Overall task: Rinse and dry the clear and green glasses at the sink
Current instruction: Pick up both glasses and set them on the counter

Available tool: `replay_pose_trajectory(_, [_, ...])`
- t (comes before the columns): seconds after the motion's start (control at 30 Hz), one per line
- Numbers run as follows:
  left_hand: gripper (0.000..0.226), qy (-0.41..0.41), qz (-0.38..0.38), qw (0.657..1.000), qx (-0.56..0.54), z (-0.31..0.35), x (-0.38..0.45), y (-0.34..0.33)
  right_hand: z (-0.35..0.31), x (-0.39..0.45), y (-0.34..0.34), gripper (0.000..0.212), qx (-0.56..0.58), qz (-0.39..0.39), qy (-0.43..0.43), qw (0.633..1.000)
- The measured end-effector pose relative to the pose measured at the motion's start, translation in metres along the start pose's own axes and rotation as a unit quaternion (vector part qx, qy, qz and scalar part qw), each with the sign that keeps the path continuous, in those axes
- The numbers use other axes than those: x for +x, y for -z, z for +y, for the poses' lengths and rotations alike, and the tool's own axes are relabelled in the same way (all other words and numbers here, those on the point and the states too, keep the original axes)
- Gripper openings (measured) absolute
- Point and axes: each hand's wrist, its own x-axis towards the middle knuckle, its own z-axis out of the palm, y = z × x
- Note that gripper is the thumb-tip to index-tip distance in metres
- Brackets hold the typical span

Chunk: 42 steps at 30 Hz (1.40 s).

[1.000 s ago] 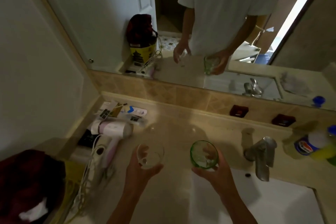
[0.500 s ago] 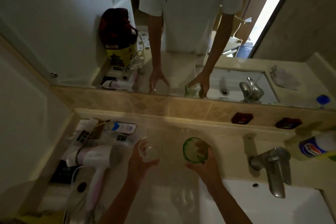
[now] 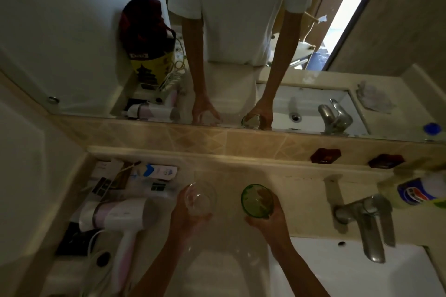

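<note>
My left hand [image 3: 184, 217] grips a clear glass [image 3: 200, 199], fingers curled round its side, low over the beige counter [image 3: 229, 236] left of the sink. My right hand [image 3: 268, 220] holds a green glass [image 3: 257, 200] from below and behind, its mouth facing up towards me. Both glasses are upright, side by side and apart. In the mirror both look down at counter level; whether they touch the counter I cannot tell.
The white sink basin [image 3: 350, 270] lies at the lower right under a chrome tap [image 3: 369, 222]. A white and pink hair dryer [image 3: 118, 217] with its cord and small boxes [image 3: 135, 176] crowd the left. A yellow bottle [image 3: 420, 191] stands far right.
Both hands have carried the glasses away from me and lower, towards the counter by the back wall. The view has tilted down, showing more of the sink and tap.
</note>
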Motion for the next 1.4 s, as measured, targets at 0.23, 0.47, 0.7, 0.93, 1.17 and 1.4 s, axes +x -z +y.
replay_pose_trajectory(0.23, [0.104,0.014,0.014,1.0,-0.018,-0.01,0.0,-0.005,0.004,0.001,-0.002,0.095,0.018,-0.013,0.007,1.0])
replay_pose_trajectory(0.47, [0.105,0.015,0.012,1.0,-0.017,-0.018,0.001,-0.007,0.009,0.007,0.002,0.097,0.024,-0.044,0.003,0.999])
replay_pose_trajectory(0.7, [0.105,0.01,-0.017,1.0,-0.012,-0.018,0.001,-0.009,0.007,0.006,0.006,0.101,0.014,-0.091,0.004,0.996])
replay_pose_trajectory(0.93, [0.088,-0.001,-0.194,0.98,-0.046,0.004,0.003,0.034,-0.012,0.016,0.038,0.11,-0.049,-0.198,0.055,0.977])
replay_pose_trajectory(1.17, [0.08,0.006,-0.228,0.973,-0.038,0.015,0.02,0.04,-0.023,0.037,0.045,0.098,-0.165,-0.237,0.07,0.955])
replay_pose_trajectory(1.4, [0.087,-0.04,-0.058,0.997,-0.016,0.011,-0.002,0.007,0.003,0.013,0.013,0.098,-0.091,-0.059,0.085,0.99])
